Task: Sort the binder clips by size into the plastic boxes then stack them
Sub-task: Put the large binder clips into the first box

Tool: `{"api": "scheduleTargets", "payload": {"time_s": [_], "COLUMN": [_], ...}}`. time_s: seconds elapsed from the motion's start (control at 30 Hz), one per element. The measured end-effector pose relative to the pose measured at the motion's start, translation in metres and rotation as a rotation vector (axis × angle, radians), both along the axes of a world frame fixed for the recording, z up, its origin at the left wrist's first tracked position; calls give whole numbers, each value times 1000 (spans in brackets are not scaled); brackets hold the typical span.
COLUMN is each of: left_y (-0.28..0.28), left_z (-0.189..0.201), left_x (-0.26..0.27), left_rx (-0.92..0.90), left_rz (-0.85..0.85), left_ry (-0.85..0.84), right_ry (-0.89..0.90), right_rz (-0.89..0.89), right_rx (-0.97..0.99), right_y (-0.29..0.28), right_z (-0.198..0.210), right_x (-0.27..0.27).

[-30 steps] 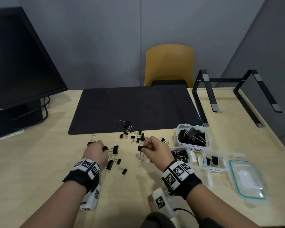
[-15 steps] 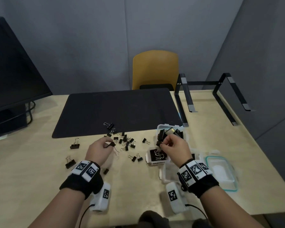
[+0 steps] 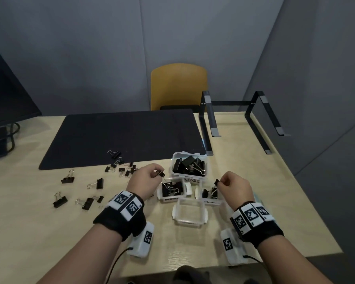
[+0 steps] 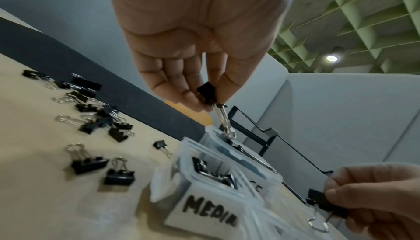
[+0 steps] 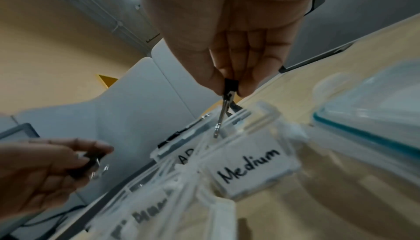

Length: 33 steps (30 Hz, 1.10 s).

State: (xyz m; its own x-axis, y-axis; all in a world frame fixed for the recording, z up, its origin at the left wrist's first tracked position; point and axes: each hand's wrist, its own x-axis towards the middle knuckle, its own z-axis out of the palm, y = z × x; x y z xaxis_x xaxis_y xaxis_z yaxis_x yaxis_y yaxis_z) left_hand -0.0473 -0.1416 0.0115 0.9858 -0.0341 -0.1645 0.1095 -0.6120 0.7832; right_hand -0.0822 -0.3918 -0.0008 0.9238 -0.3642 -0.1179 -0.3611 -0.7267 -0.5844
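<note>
My left hand [image 3: 146,179] pinches a small black binder clip [image 3: 162,174] [image 4: 208,93] above a clear box [image 3: 184,190] labelled "MEDIUM" that holds several clips. My right hand [image 3: 232,186] pinches another black clip [image 3: 216,183] [image 5: 230,86] over a second clear box [image 3: 211,201] labelled "Medium" [image 5: 250,166]. Behind them the "LARGE" box [image 3: 188,177] is full of big clips. An empty clear box [image 3: 190,221] sits in front. Loose clips [image 3: 98,183] lie scattered on the table to the left.
A dark desk mat [image 3: 121,136] covers the table's back middle, with a black laptop stand [image 3: 240,119] to its right. A teal-rimmed lid [image 5: 368,104] lies right of the boxes. A monitor [image 3: 6,95] stands far left and a yellow chair [image 3: 178,85] behind the table.
Both hands have carried their clips rightward from the loose pile to above the two medium boxes. The camera view has swung right as well.
</note>
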Motion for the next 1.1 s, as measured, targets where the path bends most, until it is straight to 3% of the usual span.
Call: {"api": "scheduleTargets", "payload": {"time_s": [0.23, 0.73, 1.1], "left_y": [-44, -125, -122], "left_z": [-2, -10, -21], "left_x": [-9, -3, -11], "left_rx": [43, 155, 604], "left_rz": [-49, -198, -504], "left_ry": [-13, -23, -191], "right_ry": [42, -2, 6], "right_rz": [91, 180, 209], "right_rx": [-124, 56, 37], "right_y": [-5, -17, -19], "right_z": [-17, -32, -34], "right_x": [-3, -12, -11]}}
